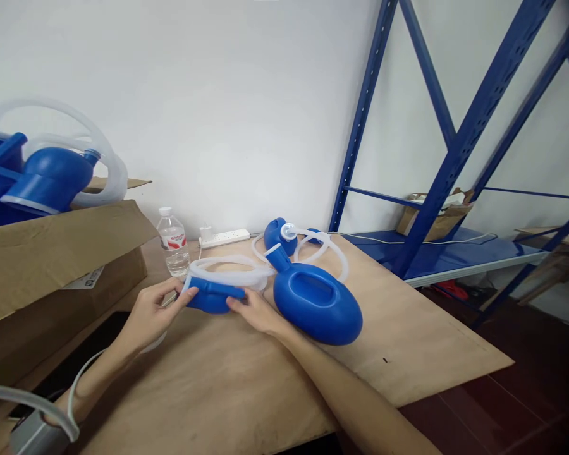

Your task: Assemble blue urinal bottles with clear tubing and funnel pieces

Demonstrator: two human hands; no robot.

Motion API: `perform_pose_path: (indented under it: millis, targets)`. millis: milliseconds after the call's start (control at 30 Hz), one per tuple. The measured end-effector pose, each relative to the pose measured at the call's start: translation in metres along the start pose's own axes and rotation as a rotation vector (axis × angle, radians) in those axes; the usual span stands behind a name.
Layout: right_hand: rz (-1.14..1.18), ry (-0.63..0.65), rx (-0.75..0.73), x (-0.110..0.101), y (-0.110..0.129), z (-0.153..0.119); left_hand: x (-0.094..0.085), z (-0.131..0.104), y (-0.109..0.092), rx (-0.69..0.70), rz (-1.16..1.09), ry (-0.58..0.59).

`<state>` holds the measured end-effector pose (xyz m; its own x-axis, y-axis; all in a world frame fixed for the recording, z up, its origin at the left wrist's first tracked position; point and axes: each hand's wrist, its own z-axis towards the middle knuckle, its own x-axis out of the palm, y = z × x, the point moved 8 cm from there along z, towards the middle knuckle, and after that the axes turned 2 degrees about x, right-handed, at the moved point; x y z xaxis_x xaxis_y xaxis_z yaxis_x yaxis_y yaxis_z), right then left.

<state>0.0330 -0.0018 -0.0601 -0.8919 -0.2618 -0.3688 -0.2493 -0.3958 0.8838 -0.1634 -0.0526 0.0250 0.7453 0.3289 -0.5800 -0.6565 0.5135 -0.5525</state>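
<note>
My left hand [160, 306] pinches the rim end of a blue plastic urinal cup [213, 297], just above the table. At the cup's other end, my right hand [253, 309] grips it with thumb and fingers. A coiled translucent hose [230, 270] lies right behind the cup; whether the two are joined I cannot tell. Right of my hands, a blue urinal bottle [320, 303] with a handle opening rests on its side, its neck pointing up and left. Farther back sits another blue urinal piece [279, 238] with a white cap [289, 232] and a looped hose [344, 259].
An open carton [76, 246] on the left holds blue urinal parts [52, 177] and hoses. A water bottle [173, 243] and a white power strip [225, 238] stand near the wall. Blue metal shelving [448, 158] rises beyond the wooden table [436, 341].
</note>
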Motion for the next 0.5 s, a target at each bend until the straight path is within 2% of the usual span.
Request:
perform_pose_path:
  millis: [100,300,500]
  targets:
    - [-0.043,0.03,0.058,-0.002,-0.006,0.002,-0.001,0.002,0.009,-0.077,-0.063,0.027]
    - [-0.028,0.052,0.039,-0.002,-0.01,0.006,0.003,0.003,0.02,-0.193,-0.074,0.069]
    - [-0.037,-0.072,0.069,-0.007,-0.012,0.006,0.013,-0.002,0.032,-0.346,-0.074,0.027]
